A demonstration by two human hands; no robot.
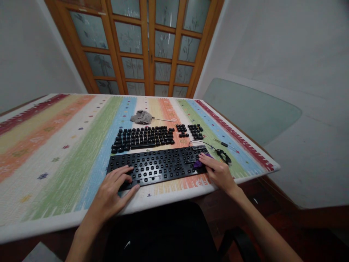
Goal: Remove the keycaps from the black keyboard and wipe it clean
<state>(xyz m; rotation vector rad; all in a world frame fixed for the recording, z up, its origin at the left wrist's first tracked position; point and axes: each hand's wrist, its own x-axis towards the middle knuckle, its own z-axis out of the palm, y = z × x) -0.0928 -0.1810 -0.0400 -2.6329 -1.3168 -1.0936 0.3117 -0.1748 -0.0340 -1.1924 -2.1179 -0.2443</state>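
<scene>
A black keyboard base (158,165) with its keycaps off lies near the table's front edge, rows of bare key posts showing. My left hand (111,189) grips its left end, fingers on top and thumb along the front edge. At the right end, my right hand (216,169) presses a purple cloth (201,161) onto the key posts, fingers bunched over it. Behind the base, the loose black keycaps (144,136) are laid out in keyboard order. Smaller groups of keycaps (195,131) sit to their right.
A crumpled grey cloth (141,117) lies behind the keycaps, with a thin rod (165,119) beside it. Right of the base are a coiled black cable (224,156) and a small dark-handled tool (224,144). The striped tablecloth (68,156) covers the table. A chair armrest (238,240) is below.
</scene>
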